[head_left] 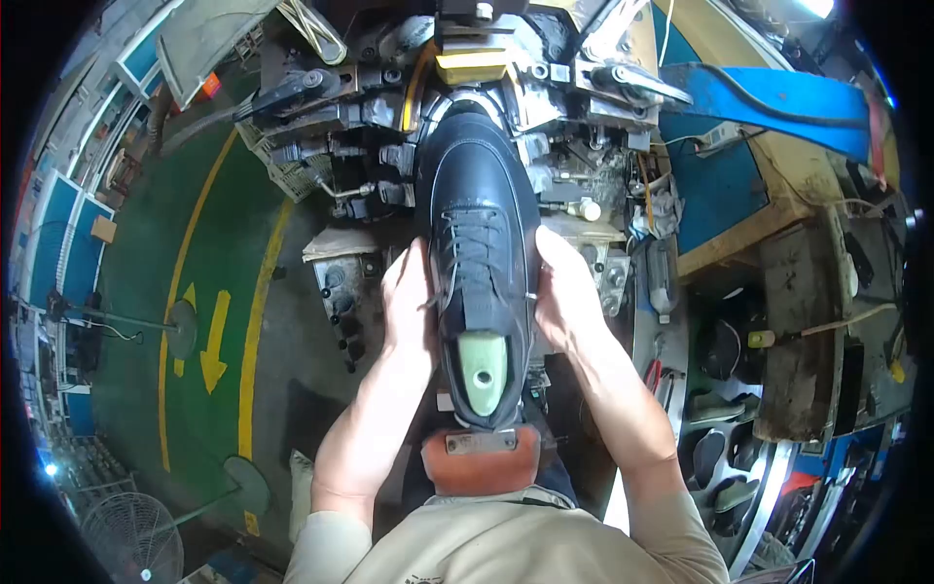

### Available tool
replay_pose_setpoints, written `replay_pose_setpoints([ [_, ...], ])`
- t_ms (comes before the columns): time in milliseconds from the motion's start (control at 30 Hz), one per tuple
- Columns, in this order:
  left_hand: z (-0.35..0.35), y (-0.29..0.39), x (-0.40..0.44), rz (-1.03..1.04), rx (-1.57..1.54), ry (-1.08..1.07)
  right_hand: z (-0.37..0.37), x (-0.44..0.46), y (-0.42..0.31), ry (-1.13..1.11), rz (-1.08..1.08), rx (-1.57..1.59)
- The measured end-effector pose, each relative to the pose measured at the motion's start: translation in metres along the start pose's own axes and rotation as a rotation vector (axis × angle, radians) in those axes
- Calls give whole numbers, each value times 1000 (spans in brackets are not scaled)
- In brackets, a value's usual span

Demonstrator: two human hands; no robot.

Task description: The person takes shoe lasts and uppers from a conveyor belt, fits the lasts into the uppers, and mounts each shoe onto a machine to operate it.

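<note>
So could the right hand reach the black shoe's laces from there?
Probably yes: the right hand is at the side of the black shoe, close to the laces, and nothing visible covers them from above.

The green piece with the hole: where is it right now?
In the head view, the green piece sits just below centre inside the black shoe, between its laces and the reddish-brown pad.
</note>
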State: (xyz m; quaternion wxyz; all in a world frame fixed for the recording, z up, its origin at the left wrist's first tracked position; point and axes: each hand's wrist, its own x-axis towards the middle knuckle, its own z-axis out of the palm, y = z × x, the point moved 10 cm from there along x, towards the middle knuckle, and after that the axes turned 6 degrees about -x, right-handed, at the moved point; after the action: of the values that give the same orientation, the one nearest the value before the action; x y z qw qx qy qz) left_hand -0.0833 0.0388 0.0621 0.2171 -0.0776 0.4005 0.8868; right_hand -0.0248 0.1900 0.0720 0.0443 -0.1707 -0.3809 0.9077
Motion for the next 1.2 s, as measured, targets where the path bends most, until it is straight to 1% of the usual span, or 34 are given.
replay_pose_setpoints([
  [33, 1, -1, 12, 8, -13, -4, 2, 10, -1, 0, -1, -1],
  [100, 6, 0, 27, 39, -27, -14, -9, 31, -6, 115, -108, 1],
  [233, 0, 2, 56, 88, 16, -24, -17, 60, 4, 110, -146, 59],
  [300, -4, 7, 57, 118, 103, 70, -19, 62, 7, 143, -137, 56],
  [400, 0, 11, 55, 117, 63, 21, -7, 63, 8, 76, -129, 108],
  [500, -3, 12, 58, 111, 105, 54, -4, 61, 6, 95, -128, 126],
  [533, -4, 11, 58, 99, 70, 95, -13, 67, 11, 99, -131, 137],
  [567, -4, 8, 59, 99, 18, 68, -16, 69, 14, 95, -130, 138],
  [633, -6, 8, 58, 96, 43, 109, -12, 68, 10, 102, -133, 125],
  [733, -5, 9, 58, 113, 103, 56, -17, 68, 11, 109, -145, 84],
  [833, -8, 7, 61, 119, 80, 72, -15, 69, 10, 87, -156, 81],
  [867, -9, 6, 61, 115, 68, 73, -13, 67, 11, 81, -129, 104],
  [900, -10, 3, 62, 89, 49, 68, -11, 66, 12, 74, -101, 127],
  [967, -8, -1, 59, 71, 9, 45, -18, 70, 14, 73, -116, 108],
  [1067, -15, -4, 62, 29, 53, 141, -9, 62, 14, 130, -25, 119],
  [1100, -16, -6, 62, 4, 69, 167, -13, 66, 17, 130, -29, 116],
  [1167, -9, -2, 55, 20, 50, 162, -22, 78, 22, 82, -97, 93],
  [1200, -8, 2, 54, 39, 34, 162, -15, 76, 22, 63, -64, 124],
])
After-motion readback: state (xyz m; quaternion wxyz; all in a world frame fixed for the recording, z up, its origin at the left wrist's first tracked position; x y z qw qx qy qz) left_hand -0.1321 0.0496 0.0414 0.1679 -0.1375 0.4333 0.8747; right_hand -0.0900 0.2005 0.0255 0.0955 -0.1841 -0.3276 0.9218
